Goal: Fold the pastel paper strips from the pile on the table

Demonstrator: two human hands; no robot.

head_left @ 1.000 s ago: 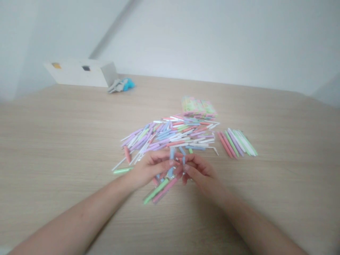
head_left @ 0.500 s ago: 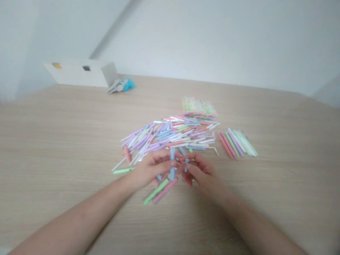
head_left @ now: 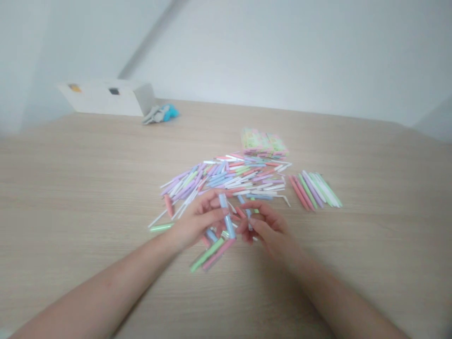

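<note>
My left hand [head_left: 199, 219] and my right hand [head_left: 264, 223] hover close together over the near edge of a loose pile of pastel sticks [head_left: 219, 181]. The fingertips of my left hand pinch a pale blue stick [head_left: 228, 219], which stands tilted. A shorter blue stick [head_left: 249, 219] sits between the fingers of my right hand, mostly hidden by them. Just below my hands lie a green stick [head_left: 207, 254] and a pink stick [head_left: 219, 254].
A neat row of pastel sticks [head_left: 312, 190] lies to the right of the pile, with a stack of colourful packets [head_left: 264, 142] behind it. A white box [head_left: 106, 98] and a grey cloth with a blue item [head_left: 160, 113] stand at the far edge of the wooden table [head_left: 88, 188].
The pale blue stick has tilted, with its top now leaning left, and it sits higher in my left fingers. My hands have shifted slightly, and the pile is unchanged.
</note>
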